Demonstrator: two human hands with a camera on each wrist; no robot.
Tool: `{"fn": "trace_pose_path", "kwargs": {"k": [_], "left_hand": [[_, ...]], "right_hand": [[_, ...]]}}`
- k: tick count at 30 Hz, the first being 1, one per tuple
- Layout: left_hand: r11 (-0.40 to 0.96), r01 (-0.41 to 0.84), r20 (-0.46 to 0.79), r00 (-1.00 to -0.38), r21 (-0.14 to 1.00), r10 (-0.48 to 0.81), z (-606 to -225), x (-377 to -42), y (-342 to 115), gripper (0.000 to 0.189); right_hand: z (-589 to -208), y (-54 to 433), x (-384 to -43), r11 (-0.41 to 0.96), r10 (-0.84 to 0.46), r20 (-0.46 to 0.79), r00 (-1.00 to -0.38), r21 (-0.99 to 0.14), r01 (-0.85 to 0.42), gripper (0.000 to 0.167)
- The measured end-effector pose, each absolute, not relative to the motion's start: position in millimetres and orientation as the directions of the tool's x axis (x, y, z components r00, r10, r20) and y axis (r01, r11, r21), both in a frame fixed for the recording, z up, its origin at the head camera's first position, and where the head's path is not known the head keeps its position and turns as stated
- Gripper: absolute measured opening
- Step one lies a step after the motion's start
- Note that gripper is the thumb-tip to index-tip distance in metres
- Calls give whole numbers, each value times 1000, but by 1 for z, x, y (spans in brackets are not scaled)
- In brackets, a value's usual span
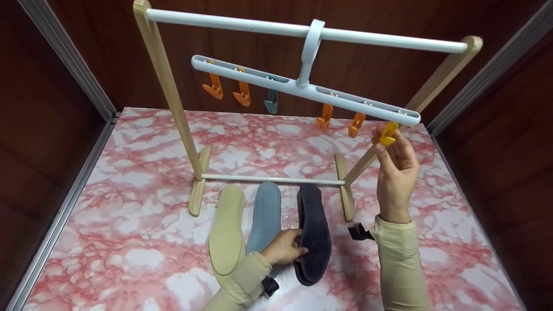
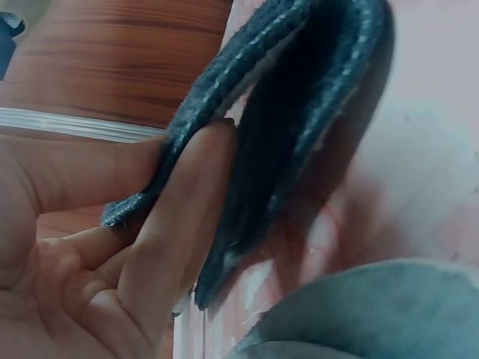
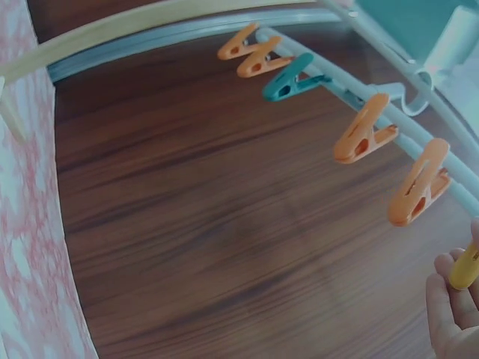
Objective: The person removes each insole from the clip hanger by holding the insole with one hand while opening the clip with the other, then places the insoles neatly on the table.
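My left hand (image 1: 283, 247) pinches the edge of the upper insole of a dark pair (image 1: 317, 237), thumb on one face and fingers on the other. In the left wrist view a gap shows between that insole (image 2: 217, 86) and the dark one under it. Raised at the right end of a white hanger (image 1: 259, 80), my right hand (image 1: 397, 166) holds a yellow clip (image 1: 389, 133) between thumb and fingers. Along the hanger to its left hang several orange clips (image 1: 356, 125) and one teal clip (image 1: 271, 101).
The hanger hooks over the top bar (image 1: 233, 22) of a wood-framed rack (image 1: 170, 90) and slants down to the right. Left of the dark pair lie a blue-grey insole (image 1: 265, 211) and beige insoles (image 1: 227, 229) on the pink marbled tabletop (image 1: 129, 242). Brown panels (image 1: 510, 129) surround it.
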State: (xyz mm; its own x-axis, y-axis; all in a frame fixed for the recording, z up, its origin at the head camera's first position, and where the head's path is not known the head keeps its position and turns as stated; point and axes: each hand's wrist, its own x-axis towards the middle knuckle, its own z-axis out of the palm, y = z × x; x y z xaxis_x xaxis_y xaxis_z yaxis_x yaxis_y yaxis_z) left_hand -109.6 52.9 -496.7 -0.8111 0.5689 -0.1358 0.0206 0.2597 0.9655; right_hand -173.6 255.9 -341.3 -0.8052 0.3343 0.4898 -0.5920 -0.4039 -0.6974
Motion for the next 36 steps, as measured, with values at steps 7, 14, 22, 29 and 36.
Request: {"fn": "trace_pose_path", "kwargs": {"k": [7, 14, 22, 29, 36], "left_hand": [[246, -27, -163, -817, 969, 554, -501, -109, 55, 23], [254, -28, -160, -839, 967, 520, -504, -105, 56, 23], [428, 183, -3, -918, 885, 398, -507, -98, 62, 26], [577, 237, 14, -931, 781, 365, -505, -91, 66, 45], [673, 256, -23, -926, 694, 376, -500, -88, 66, 49]], "right_hand": [[-341, 257, -175, -402, 344, 490, -801, -694, -598, 35], [-343, 258, -174, -401, 333, 494, -803, -697, -595, 35], [-345, 259, -174, -399, 348, 487, -801, -696, -597, 35], [-351, 258, -175, -385, 364, 508, -781, -681, -623, 32], [-354, 259, -175, -383, 359, 501, -788, -691, -613, 33]]}}
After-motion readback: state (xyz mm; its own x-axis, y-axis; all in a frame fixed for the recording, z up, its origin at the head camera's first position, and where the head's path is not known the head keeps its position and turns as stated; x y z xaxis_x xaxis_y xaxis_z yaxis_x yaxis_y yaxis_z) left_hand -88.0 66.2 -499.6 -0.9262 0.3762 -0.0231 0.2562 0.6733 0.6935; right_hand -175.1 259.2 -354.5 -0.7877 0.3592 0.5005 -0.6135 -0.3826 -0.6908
